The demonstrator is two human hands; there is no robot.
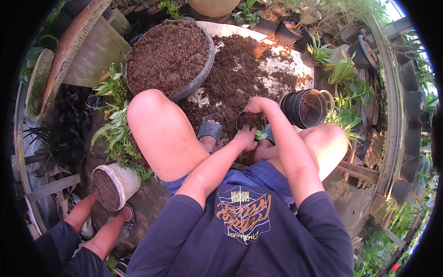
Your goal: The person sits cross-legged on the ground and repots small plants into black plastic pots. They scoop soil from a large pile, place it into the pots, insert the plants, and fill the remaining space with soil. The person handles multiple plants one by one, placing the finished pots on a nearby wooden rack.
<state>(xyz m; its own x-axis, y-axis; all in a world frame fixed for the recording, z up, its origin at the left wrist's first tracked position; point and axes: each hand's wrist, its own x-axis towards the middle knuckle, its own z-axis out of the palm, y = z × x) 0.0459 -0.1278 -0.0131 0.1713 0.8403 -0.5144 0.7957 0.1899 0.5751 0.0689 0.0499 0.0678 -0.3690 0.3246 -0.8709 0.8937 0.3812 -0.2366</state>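
Between my feet stands a small dark plant pot (251,120) with brown potting mix in it. My left hand (246,137) reaches to its near rim, fingertips at the mix. A small green leafy cutting (260,134) lies against that side, beside the fingers; whether they hold it is unclear. My right hand (256,105) is bent down over the pot's far rim, its fingertips partly hidden. Loose brown potting mix (231,65) is spread over a whitish board (287,65) beyond. A large round tub (204,78) heaped with the same mix stands at the upper left.
Nested black pots (304,108) lie on their side at the right. Leafy plants (116,135) stand at the left, near a white bucket of soil (129,181). Another person's legs (100,239) are at the lower left. Potted plants (320,52) line the far edge.
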